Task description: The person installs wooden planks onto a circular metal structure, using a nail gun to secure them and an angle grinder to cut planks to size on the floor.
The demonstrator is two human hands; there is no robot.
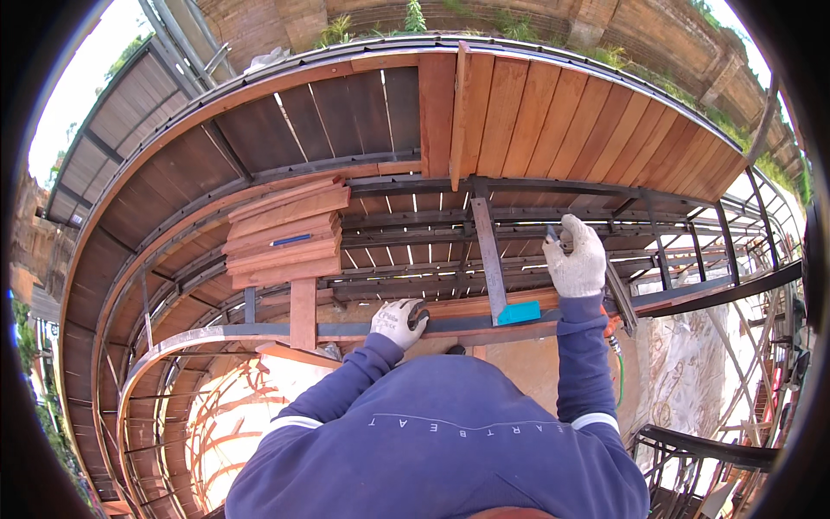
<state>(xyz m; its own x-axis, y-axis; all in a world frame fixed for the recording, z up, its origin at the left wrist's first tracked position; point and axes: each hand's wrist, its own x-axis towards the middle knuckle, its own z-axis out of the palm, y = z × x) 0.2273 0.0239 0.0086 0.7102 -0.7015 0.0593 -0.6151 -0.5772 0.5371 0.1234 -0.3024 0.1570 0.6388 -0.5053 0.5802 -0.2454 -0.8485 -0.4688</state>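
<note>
Two white-gloved hands work over a curved dark metal frame that sweeps across the whole view, with narrow gaps of light showing between its lower slats. Near the middle of the frame, the left hand [398, 323] rests by a dark rail [450, 325], its fingers bent and the thumb set apart; whether they grip the dark patch between them I cannot tell. Right of centre, the right hand [577, 259] is raised above the framework, fingers and thumb drawn narrow around a small pointed item [551, 234], too small to identify. Between the hands, a long metal strip [488, 251] spans the opening, with a teal block [519, 312] at its lower end, by the rail. Left of centre lies an uneven stack of reddish boards [284, 251], a blue pencil-like stick [291, 240] on top. Fitted planks [571, 121] fan across the upper right, and one narrow board [459, 117] stands out at their left end. Beyond them, at the upper right, runs a brown wall [674, 48] with green plants at its foot; a grey ribbed roof [125, 125] fills the upper left. Pale sheeting [683, 363] covers ground at the lower right.
</note>
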